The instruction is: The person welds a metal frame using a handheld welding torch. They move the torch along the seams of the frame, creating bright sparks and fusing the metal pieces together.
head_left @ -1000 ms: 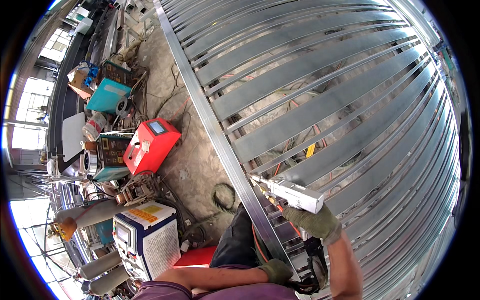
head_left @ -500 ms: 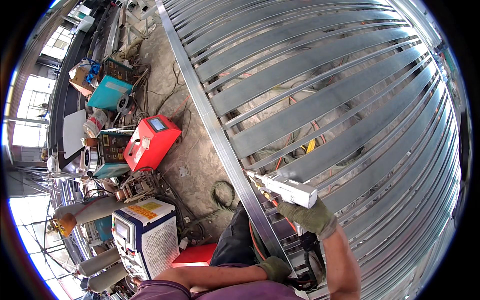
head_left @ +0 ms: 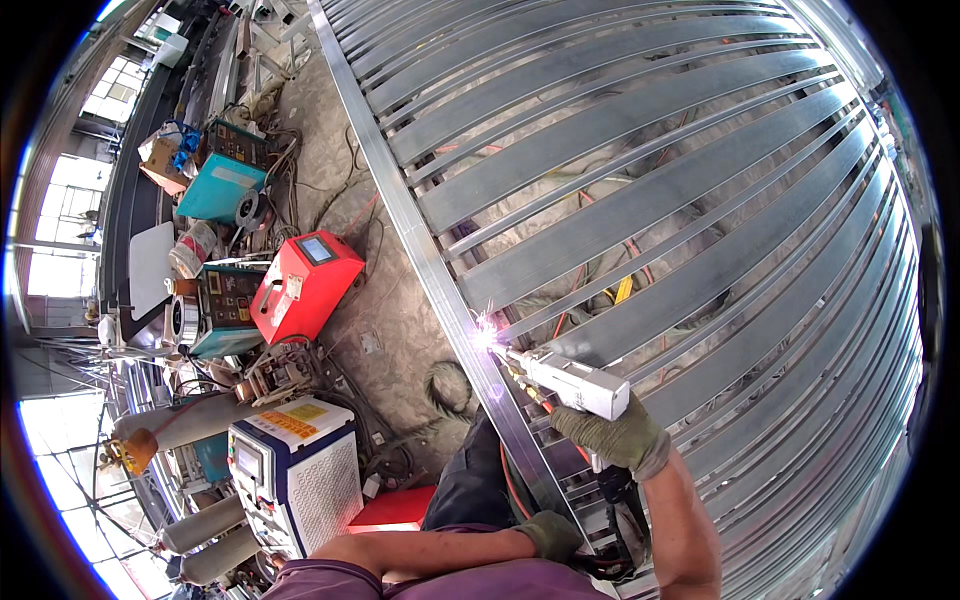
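Note:
My right hand (head_left: 618, 436), in a green work glove, is closed around the grip of a silver handheld welding gun (head_left: 575, 383). The gun's tip points up and left to the joint where a flat slat meets the edge rail (head_left: 437, 262) of a large metal grille (head_left: 560, 245). At that tip a bright white-violet weld spark (head_left: 485, 336) throws off short streaks. My left hand (head_left: 552, 536), gloved as well, rests low beside the near end of the rail; its fingers are hidden, so its hold does not show.
Left of the grille stand a red machine (head_left: 306, 285) with a small screen, teal welding machines (head_left: 222, 190), a white-and-blue cabinet (head_left: 325, 460) and grey gas cylinders (head_left: 190, 420). A coiled rope (head_left: 447, 388) and cables lie on the concrete floor. Hoses run beneath the slats.
A bright spark with flying streaks has appeared at the gun's tip. The gun and my right hand have shifted very slightly. My left hand stays where it was.

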Demonstrator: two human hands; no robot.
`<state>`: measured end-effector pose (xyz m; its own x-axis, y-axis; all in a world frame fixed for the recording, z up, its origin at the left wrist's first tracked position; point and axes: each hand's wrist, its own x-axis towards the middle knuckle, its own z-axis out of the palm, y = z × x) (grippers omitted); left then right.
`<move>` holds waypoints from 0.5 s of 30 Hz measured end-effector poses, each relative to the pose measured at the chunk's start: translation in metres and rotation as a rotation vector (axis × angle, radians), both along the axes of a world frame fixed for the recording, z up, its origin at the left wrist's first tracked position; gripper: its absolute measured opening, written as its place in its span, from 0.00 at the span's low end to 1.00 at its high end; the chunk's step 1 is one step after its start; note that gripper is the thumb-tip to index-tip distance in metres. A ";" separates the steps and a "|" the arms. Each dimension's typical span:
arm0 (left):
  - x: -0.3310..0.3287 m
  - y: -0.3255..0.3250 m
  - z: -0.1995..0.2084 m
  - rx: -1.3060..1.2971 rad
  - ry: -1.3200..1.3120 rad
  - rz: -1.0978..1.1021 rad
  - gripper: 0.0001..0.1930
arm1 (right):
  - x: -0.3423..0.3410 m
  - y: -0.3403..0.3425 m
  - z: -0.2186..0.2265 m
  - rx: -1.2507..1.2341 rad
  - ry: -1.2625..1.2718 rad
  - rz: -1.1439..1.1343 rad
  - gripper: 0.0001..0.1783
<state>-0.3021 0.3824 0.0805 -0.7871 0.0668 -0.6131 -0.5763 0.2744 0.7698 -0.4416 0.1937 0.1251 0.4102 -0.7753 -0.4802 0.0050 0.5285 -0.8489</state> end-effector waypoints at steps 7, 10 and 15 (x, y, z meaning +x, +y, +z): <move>0.000 -0.033 0.027 0.037 -0.032 -0.038 0.13 | -0.001 -0.001 0.002 0.054 0.006 0.006 0.28; 0.002 -0.047 0.039 0.046 -0.033 -0.043 0.13 | -0.003 0.003 -0.002 0.071 0.027 0.001 0.28; 0.001 -0.046 0.035 0.054 -0.061 -0.061 0.13 | -0.003 0.003 -0.008 0.070 0.063 0.038 0.30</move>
